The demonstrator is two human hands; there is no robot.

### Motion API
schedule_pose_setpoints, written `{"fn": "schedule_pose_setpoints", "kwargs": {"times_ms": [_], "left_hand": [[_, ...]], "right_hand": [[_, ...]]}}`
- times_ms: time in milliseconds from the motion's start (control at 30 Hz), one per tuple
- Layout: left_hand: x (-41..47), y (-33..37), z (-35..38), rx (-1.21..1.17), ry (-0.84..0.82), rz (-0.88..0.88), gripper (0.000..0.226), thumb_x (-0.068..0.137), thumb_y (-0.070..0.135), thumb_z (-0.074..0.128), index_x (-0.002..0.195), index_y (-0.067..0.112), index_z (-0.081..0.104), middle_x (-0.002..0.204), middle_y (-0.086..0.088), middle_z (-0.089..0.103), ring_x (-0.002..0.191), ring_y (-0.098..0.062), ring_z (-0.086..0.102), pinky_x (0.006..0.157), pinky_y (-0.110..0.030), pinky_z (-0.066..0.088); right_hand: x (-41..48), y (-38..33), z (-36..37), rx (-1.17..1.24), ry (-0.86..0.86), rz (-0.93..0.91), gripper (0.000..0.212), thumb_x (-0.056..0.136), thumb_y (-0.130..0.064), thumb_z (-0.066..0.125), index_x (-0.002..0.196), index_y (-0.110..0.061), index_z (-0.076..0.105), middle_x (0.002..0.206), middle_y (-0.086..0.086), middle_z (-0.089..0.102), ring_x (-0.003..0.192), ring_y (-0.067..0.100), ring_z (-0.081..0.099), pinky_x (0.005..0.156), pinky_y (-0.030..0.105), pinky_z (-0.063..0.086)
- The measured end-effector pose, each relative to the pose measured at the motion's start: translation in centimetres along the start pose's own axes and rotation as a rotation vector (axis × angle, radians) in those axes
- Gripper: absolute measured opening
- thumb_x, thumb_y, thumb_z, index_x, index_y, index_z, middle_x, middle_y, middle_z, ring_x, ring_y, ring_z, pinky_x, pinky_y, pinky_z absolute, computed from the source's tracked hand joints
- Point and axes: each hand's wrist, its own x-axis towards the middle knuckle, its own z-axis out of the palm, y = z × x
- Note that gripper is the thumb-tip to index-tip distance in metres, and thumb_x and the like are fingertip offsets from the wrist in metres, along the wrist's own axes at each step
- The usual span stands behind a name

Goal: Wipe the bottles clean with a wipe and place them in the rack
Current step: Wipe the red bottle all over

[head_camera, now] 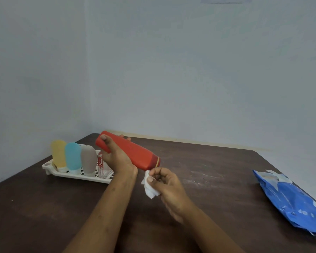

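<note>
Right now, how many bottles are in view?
4. Yellow bottle, blue bottle and grey bottle stand side by side in the white rack; the red bottle is held tilted in the left hand. A small clear item behind that hand may be a fifth.

Bare table (217, 183) beside wipe pack (292, 203); upright bottles (73, 156) crowding rack's (75, 175) left end

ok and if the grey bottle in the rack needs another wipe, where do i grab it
Probably by its rounded upper end, from above. The grey bottle stands cap-down in the rack with the blue bottle close beside it, so pinch front to back, not across the sides.
</note>
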Motion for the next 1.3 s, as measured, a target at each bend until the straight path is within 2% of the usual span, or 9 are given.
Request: {"fn": "schedule_pose_setpoints", "kwargs": {"times_ms": [167,333,500,600,900,1033,1100,1200,1300], "left_hand": [[-0.1,-0.1,0.1,-0.008,-0.036,-0.007,0.076,0.082,0.071,0.050,0.129,0.012,0.048,0.095,-0.003,0.073,0.081,-0.021,0.071,0.089,-0.057,0.053],[-0.3,0.9,-0.6,0.092,-0.352,-0.065,0.109,0.043,0.087,0.054,0.127,0.018,0.054,0.112,-0.006,0.072,0.079,-0.021,0.070,0.073,-0.039,0.058],[-1.6,-0.1,-0.8,0.353,-0.675,-0.032,0.104,0.039,0.095,0.055,0.118,0.027,0.062,0.113,-0.004,0.072,0.078,-0.024,0.071,0.065,-0.036,0.058],[-2.7,-0.5,-0.6,0.480,-0.803,0.012,0.089,0.039,0.097,0.051,0.102,0.036,0.070,0.112,-0.004,0.072,0.083,-0.027,0.071,0.066,-0.038,0.059],[-3.5,-1.7,-0.9,0.691,-0.956,0.093,0.112,0.048,0.098,0.042,0.134,0.026,0.053,0.115,0.005,0.071,0.103,-0.013,0.069,0.079,-0.025,0.056],[-4.3,-1.6,-0.7,0.698,-0.959,0.194,0.126,0.043,0.101,0.041,0.113,-0.002,0.058,0.082,-0.002,0.071,0.071,0.004,0.066,0.064,-0.008,0.047],[-4.7,-1.4,-0.7,0.693,-0.955,0.222,0.131,0.043,0.100,0.040,0.111,-0.010,0.054,0.085,-0.004,0.063,0.062,0.000,0.062,0.059,-0.004,0.043],[-4.0,-1.8,-0.9,0.728,-0.921,0.200,0.122,0.043,0.101,0.041,0.117,0.006,0.058,0.076,0.011,0.070,0.069,0.007,0.064,0.062,-0.008,0.047],[-3.9,-1.8,-0.9,0.745,-0.911,0.193,0.119,0.045,0.100,0.042,0.119,0.008,0.057,0.078,0.022,0.070,0.072,0.006,0.065,0.062,-0.011,0.048]], "right_hand": [[0.3,-1.1,-0.6,0.030,0.093,-0.063,0.009,0.089,0.000,0.056,0.089,-0.009,0.059,0.087,0.004,0.063,0.081,0.016,0.062,0.068,0.027,0.052],[1.1,-2.5,-3.1,0.225,0.275,-0.049,0.014,0.090,0.005,0.051,0.086,-0.007,0.056,0.089,0.007,0.063,0.079,0.019,0.063,0.068,0.030,0.055],[1.2,-1.5,-3.0,-0.188,0.256,-0.177,0.016,0.092,-0.007,0.053,0.084,-0.020,0.056,0.091,0.001,0.061,0.087,0.017,0.059,0.071,0.026,0.049],[1.2,-0.9,-2.5,-0.264,0.202,-0.203,0.017,0.094,-0.013,0.052,0.081,-0.023,0.056,0.097,0.006,0.063,0.100,0.021,0.061,0.091,0.038,0.051],[1.7,-1.6,-3.0,-0.143,0.308,-0.279,0.010,0.093,-0.017,0.056,0.086,-0.023,0.059,0.102,0.003,0.068,0.102,0.013,0.063,0.093,0.038,0.050],[2.2,-3.4,-2.6,-0.094,0.368,-0.404,0.004,0.092,-0.015,0.056,0.095,-0.015,0.060,0.100,0.001,0.067,0.099,0.013,0.064,0.090,0.032,0.051],[2.5,-4.3,-2.3,-0.075,0.352,-0.448,0.010,0.092,-0.014,0.056,0.100,-0.016,0.061,0.104,-0.003,0.066,0.101,0.010,0.062,0.089,0.028,0.051],[3.0,-5.4,-1.9,-0.101,0.312,-0.488,0.017,0.093,-0.013,0.055,0.107,-0.015,0.064,0.108,-0.006,0.066,0.103,0.003,0.061,0.083,0.017,0.050],[3.2,-5.4,-1.8,-0.078,0.262,-0.495,0.016,0.092,-0.013,0.056,0.106,-0.011,0.065,0.108,-0.003,0.068,0.103,0.006,0.062,0.086,0.022,0.051]]}}
